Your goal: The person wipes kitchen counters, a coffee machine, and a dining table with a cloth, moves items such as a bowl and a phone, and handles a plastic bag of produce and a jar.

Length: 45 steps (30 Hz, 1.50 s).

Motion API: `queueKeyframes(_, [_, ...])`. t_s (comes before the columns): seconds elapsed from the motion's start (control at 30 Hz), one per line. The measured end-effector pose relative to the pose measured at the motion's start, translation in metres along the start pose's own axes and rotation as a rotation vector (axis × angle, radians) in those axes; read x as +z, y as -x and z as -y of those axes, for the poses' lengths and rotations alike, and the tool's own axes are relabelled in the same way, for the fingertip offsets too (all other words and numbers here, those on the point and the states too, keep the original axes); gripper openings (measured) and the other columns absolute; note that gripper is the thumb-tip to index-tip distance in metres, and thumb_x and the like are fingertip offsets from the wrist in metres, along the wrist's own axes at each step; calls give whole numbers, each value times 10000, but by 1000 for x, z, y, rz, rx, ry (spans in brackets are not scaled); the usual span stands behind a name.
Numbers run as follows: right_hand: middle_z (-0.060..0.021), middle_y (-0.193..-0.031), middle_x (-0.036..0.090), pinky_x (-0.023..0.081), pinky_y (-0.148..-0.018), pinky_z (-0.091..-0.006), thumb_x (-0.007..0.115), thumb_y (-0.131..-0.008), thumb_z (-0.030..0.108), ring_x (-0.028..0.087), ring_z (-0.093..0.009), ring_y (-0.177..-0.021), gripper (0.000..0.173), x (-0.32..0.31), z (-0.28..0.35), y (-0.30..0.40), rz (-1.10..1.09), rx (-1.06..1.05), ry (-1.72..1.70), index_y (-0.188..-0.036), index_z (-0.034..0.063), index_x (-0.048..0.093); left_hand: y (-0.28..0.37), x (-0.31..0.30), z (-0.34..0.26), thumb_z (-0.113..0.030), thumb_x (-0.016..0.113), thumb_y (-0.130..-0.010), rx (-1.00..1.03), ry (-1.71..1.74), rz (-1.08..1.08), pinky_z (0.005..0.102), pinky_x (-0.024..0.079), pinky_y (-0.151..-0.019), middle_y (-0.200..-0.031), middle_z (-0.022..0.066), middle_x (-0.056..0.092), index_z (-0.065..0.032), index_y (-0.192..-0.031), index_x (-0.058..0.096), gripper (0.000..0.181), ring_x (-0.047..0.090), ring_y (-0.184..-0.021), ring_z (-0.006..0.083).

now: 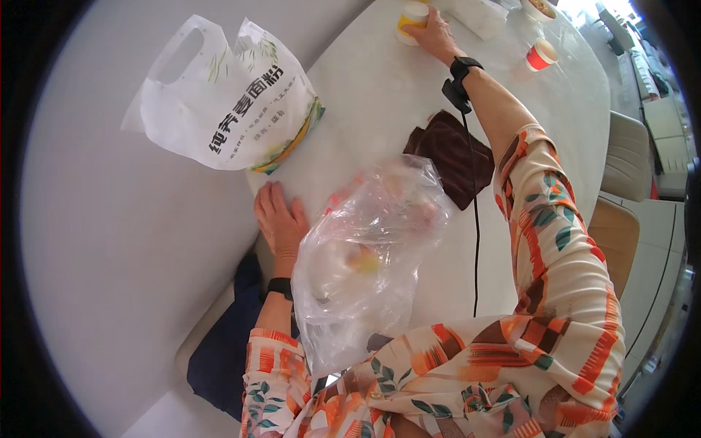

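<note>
At the far end of the table my right hand (438,38) has its fingers around a white-and-yellow cup (412,23). My left hand (280,216) rests palm down on the table's left edge, thumb apart, holding nothing. Beside it lies a crumpled clear plastic bag (361,279); pale, yellow and red contents show blurred through the film. A white plastic flour bag (230,104) with a cut-out handle and printed writing stands beyond my left hand. Past the clear bag is a folded dark brown cloth (457,159), with a black cable from my right wrist strap crossing it.
A red-and-white paper cup (541,55) stands on the white table (372,98) at the far right. Near it are a bowl of food (539,10) and a white packet (479,16). Chairs (627,156) line the right side; a wall (109,219) borders the left.
</note>
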State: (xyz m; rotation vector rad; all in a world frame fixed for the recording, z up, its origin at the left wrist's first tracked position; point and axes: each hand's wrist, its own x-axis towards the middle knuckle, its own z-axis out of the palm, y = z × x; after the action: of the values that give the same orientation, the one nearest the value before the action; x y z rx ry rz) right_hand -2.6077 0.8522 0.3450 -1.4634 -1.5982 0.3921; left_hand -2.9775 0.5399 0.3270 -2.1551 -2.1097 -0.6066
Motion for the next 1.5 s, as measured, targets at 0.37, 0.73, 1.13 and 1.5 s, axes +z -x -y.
queueKeyframes(0.37, [-131, -1320, 470, 326, -1032, -437, 618, -851, 213, 424, -332, -1227, 481, -103, 72, 170, 512, -469, 250, -1285, 69, 467, 5, -10, 10, -249, 546, -872, 45, 5, -40, 464, 344, -1001, -1326, 147, 404, -22, -1277, 436, 478, 359, -1220, 362])
queueKeyframes(0.73, [-115, -1444, 334, 248, -1106, -410, 464, -948, 235, 290, -308, -1344, 449, -29, 60, 163, 508, -757, 447, -1369, 94, 397, -2, -14, -6, -237, 571, -860, -6, -102, 26, 483, 353, -972, -1323, 152, 402, -3, -1269, 426, 493, 364, -1217, 362])
queueKeyframes(1.13, [-62, -1461, 326, 224, -1108, -421, 415, -945, 342, 278, -294, -1356, 440, 104, 90, 87, 509, -759, 539, -1352, 177, 442, 1, -2, 9, -219, 567, -867, 97, 8, -51, 468, 359, -976, -1304, 162, 416, -5, -1260, 438, 465, 377, -1197, 369])
queueKeyframes(1.5, [-20, -1476, 308, 220, -1126, -408, 420, -965, 280, 239, -293, -1373, 414, -55, 63, 222, 603, -695, 503, -1376, 226, 422, 2, -3, 21, -285, 600, -840, 117, 80, -61, 433, 375, -959, -1232, 157, 480, -25, -1258, 454, 513, 459, -1137, 345])
